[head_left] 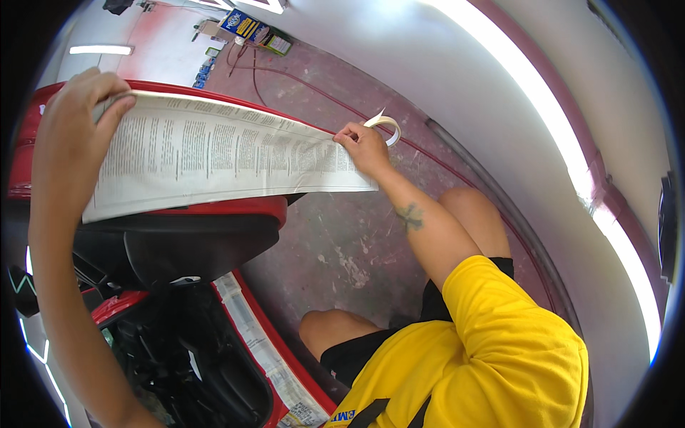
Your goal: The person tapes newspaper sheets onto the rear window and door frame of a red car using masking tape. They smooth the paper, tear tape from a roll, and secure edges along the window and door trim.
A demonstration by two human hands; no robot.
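Over the red panel [235, 207] you're pinching the newspaper sheet [214, 153], left hand [71, 135] gripping one end, right hand [364, 146] pinching sheet and tape [385, 127]; slackening could risk sagging, tearing.

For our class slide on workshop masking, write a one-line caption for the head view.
Left hand and right hand press a newspaper sheet onto a red car panel.

Your left hand [68, 135] grips the newspaper sheet's [214, 153] left end, your right hand [364, 146] its right end beside a tape strip [385, 125]. The sheet lies across the car panel [235, 208], floor [342, 242] to its right.
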